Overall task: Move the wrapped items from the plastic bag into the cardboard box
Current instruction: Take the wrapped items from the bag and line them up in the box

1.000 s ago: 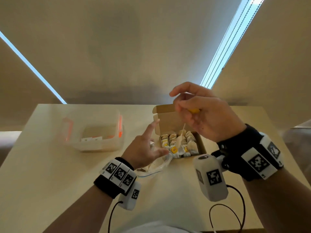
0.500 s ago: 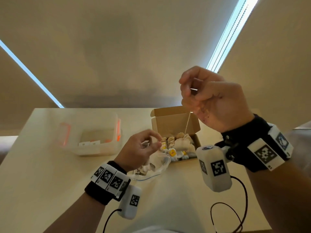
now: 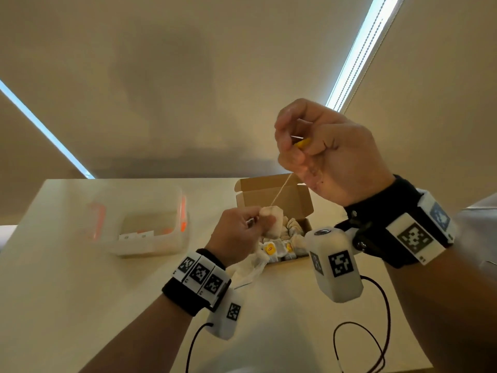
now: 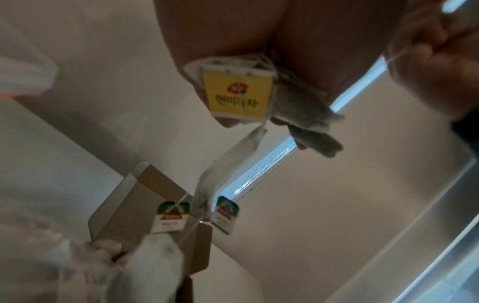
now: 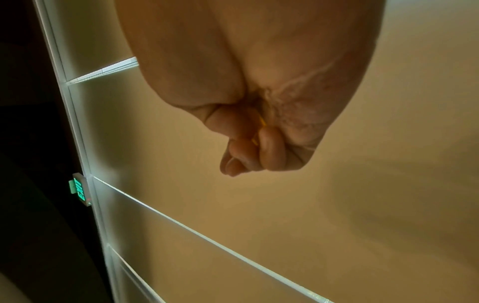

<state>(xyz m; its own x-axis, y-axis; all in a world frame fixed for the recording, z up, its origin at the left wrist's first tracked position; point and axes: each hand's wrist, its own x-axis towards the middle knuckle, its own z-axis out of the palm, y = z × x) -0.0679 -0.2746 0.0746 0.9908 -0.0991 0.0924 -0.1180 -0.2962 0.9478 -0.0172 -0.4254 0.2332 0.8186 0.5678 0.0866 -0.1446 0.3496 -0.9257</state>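
Observation:
An open cardboard box [image 3: 271, 193] stands mid-table, with several tea bags [image 3: 279, 247] packed inside. My right hand [image 3: 295, 146] is raised above it and pinches a yellow tag [image 3: 302, 143] whose string [image 3: 281, 191] runs down to a tea bag [image 3: 273, 223]. My left hand [image 3: 256, 220] pinches that bag just over the box. In the left wrist view a yellow-tagged tea bag [image 4: 238, 92] sits against my left fingers, and two green-tagged bags [image 4: 171, 217] dangle below on strings. The crumpled plastic bag [image 3: 247, 270] lies under my left wrist, beside the box.
A clear plastic container [image 3: 148, 224] with orange clips stands at the left of the table [image 3: 67, 265]. Black cables [image 3: 376, 345] trail from the wrist cameras near the table's front edge. Blinds fill the background.
My right hand has risen, drawing the string taut and lifting the tea bag out of the box. My left hand has come up from the plastic bag and taken hold of that tea bag.

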